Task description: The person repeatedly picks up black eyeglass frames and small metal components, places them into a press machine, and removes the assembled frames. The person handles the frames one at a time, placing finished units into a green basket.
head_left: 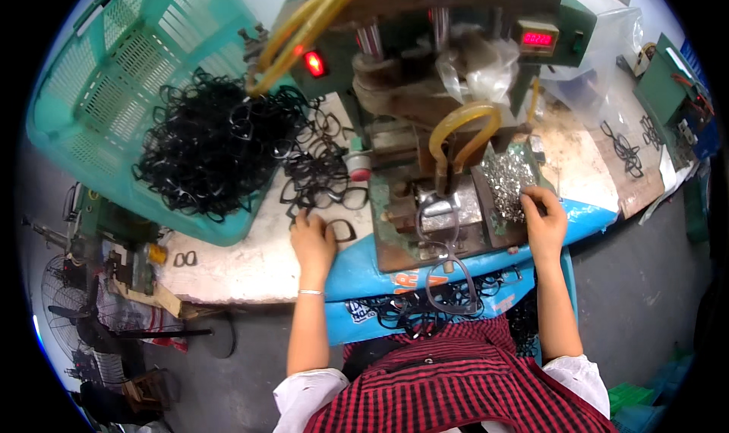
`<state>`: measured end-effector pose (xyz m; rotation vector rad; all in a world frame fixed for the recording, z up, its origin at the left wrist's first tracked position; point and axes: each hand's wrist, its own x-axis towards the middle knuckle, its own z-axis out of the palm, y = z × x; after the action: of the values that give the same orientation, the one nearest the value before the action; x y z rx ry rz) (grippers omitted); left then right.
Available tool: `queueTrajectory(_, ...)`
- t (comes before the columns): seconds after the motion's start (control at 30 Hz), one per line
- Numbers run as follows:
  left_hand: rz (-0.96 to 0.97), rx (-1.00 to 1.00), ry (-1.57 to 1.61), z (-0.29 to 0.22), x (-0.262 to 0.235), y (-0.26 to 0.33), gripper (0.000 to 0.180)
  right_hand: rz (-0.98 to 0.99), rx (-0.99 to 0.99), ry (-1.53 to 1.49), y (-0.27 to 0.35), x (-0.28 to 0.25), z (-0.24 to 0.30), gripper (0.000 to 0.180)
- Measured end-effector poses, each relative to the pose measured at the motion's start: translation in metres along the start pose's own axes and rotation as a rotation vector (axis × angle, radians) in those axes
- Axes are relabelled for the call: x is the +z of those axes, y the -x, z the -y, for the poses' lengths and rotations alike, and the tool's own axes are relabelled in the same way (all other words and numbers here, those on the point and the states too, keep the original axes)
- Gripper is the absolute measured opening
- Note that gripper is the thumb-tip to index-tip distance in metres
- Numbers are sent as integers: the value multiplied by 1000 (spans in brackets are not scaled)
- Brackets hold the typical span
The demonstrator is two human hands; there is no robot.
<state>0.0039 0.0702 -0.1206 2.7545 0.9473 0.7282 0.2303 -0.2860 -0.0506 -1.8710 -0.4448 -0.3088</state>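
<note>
On the table, my left hand (pixel 313 244) is closed on one side of a black eyeglass frame (pixel 354 231), whose other rim sticks out to the right. My right hand (pixel 547 222) has thumb and forefinger together at the edge of a heap of small shiny metal parts (pixel 507 181); whatever they pinch is too small to make out. Between the hands stands a green press machine (pixel 391 205). A dark grey eyeglass frame (pixel 474 287) sits in it, one rim by the metal block (pixel 449 210) and the other hanging over the front edge.
A green basket (pixel 64 91) lies tipped at the left, spilling many black frames (pixel 220 144) toward the table. A red button (pixel 359 173) is beside the press. More frames (pixel 410 308) lie in a blue-lined tray near my lap. Yellow hoses (pixel 465 118) loop above the block.
</note>
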Motion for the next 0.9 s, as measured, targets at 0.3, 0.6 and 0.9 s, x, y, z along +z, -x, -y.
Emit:
queueTrajectory(0.3,-244,-263,634,-43,-58,-17,14,211,60,-232,7,-17,73,16)
queueTrajectory(0.6,18,-425,1324,-49,-21,5,14,158,-68,-447,2,57,107,15)
queueTrajectory(0.9,-195,433,1532,-150,-153,-33,10,291,152,-884,10,58,117,39)
